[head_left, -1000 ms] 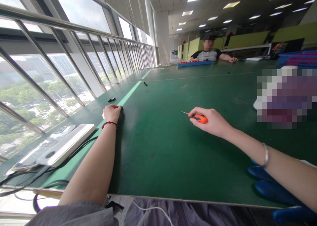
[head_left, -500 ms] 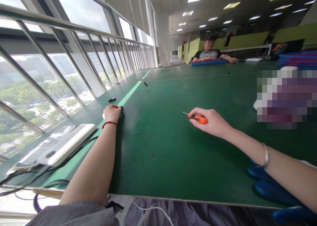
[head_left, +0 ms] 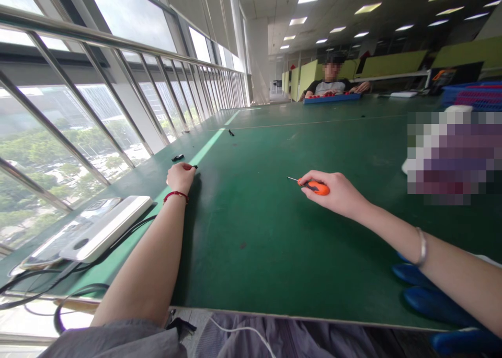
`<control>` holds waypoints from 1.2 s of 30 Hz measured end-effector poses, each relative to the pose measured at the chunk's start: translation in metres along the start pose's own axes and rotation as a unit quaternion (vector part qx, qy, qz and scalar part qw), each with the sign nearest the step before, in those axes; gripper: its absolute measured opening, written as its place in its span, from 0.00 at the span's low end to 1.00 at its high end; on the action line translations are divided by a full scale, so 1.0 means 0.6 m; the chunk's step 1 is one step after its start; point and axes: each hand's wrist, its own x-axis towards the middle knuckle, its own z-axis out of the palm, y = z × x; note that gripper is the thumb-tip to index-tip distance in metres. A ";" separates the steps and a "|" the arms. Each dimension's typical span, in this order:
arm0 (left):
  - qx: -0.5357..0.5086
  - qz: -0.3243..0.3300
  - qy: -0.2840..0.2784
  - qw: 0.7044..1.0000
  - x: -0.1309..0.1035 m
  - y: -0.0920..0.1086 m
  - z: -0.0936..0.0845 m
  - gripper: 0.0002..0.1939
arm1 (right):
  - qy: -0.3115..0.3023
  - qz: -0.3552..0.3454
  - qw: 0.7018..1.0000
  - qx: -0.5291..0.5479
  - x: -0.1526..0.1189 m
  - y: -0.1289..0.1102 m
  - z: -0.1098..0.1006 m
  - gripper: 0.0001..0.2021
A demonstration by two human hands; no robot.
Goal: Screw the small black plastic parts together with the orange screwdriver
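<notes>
On the left of the green table [head_left: 251,217], my left hand [head_left: 181,177] pinches a small black piece [head_left: 195,166], mostly hidden by the fingers. Just beyond that hand lies a black part [head_left: 178,158]. Another small black part [head_left: 231,133] rests farther back. My right hand [head_left: 333,191] is closed around the orange and black handle of a screwdriver [head_left: 318,188]. Its thin metal shaft points left, over the middle of the table.
A white power bank [head_left: 113,230], a phone [head_left: 72,232] and black cables lie at the left edge. Blue gloves [head_left: 435,300] sit under my right forearm. A person [head_left: 331,81] sits at the far end behind a blue tray [head_left: 332,99].
My left hand has shifted slightly right and up with the small black piece. My right hand has barely moved. The far person's hand has risen toward the tray.
</notes>
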 end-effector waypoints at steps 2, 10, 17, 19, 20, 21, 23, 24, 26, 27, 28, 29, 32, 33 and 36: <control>-0.024 0.034 -0.002 0.999 -0.005 0.018 0.005 0.13 | 0.018 -0.002 1.000 0.014 0.000 -0.002 -0.001 0.10; -0.199 0.256 -0.153 0.934 -0.109 0.155 0.060 0.08 | 0.136 -0.008 0.990 0.046 -0.001 -0.007 -0.006 0.07; -0.120 0.473 -0.210 0.847 -0.247 0.228 0.055 0.08 | 0.200 -0.043 0.978 0.046 -0.008 -0.024 -0.014 0.02; -0.093 0.504 -0.212 0.832 -0.263 0.230 0.049 0.09 | 0.212 -0.043 0.975 0.046 -0.011 -0.028 -0.015 0.03; -0.083 0.518 -0.211 0.825 -0.267 0.230 0.047 0.09 | 0.216 -0.043 0.974 0.047 -0.012 -0.030 -0.016 0.04; -0.077 0.528 -0.210 0.819 -0.269 0.229 0.046 0.09 | 0.220 -0.044 0.973 0.049 -0.013 -0.031 -0.016 0.05; -0.070 0.535 -0.209 0.816 -0.270 0.228 0.045 0.09 | 0.224 -0.050 0.972 0.050 -0.015 -0.033 -0.016 0.05; -0.069 0.534 -0.209 0.816 -0.269 0.227 0.046 0.09 | 0.227 -0.055 0.971 0.049 -0.016 -0.034 -0.016 0.05; -0.066 0.529 -0.210 0.819 -0.269 0.227 0.046 0.09 | 0.237 -0.068 0.968 0.044 -0.017 -0.035 -0.016 0.06; -0.066 0.528 -0.209 0.821 -0.268 0.228 0.047 0.09 | 0.243 -0.073 0.966 0.041 -0.018 -0.036 -0.016 0.06; -0.067 0.526 -0.209 0.822 -0.268 0.228 0.047 0.09 | 0.249 -0.076 0.965 0.038 -0.018 -0.037 -0.016 0.06; -0.067 0.525 -0.208 0.822 -0.269 0.228 0.047 0.09 | 0.252 -0.077 0.964 0.036 -0.018 -0.037 -0.016 0.06; -0.067 0.522 -0.210 0.824 -0.269 0.228 0.047 0.09 | 0.244 -0.072 0.967 0.033 -0.018 -0.037 -0.015 0.06; -0.067 0.521 -0.211 0.824 -0.269 0.228 0.047 0.09 | 0.238 -0.069 0.968 0.033 -0.018 -0.037 -0.014 0.06; -0.070 0.521 -0.212 0.824 -0.268 0.227 0.048 0.09 | 0.235 -0.066 0.969 0.037 -0.018 -0.036 -0.014 0.06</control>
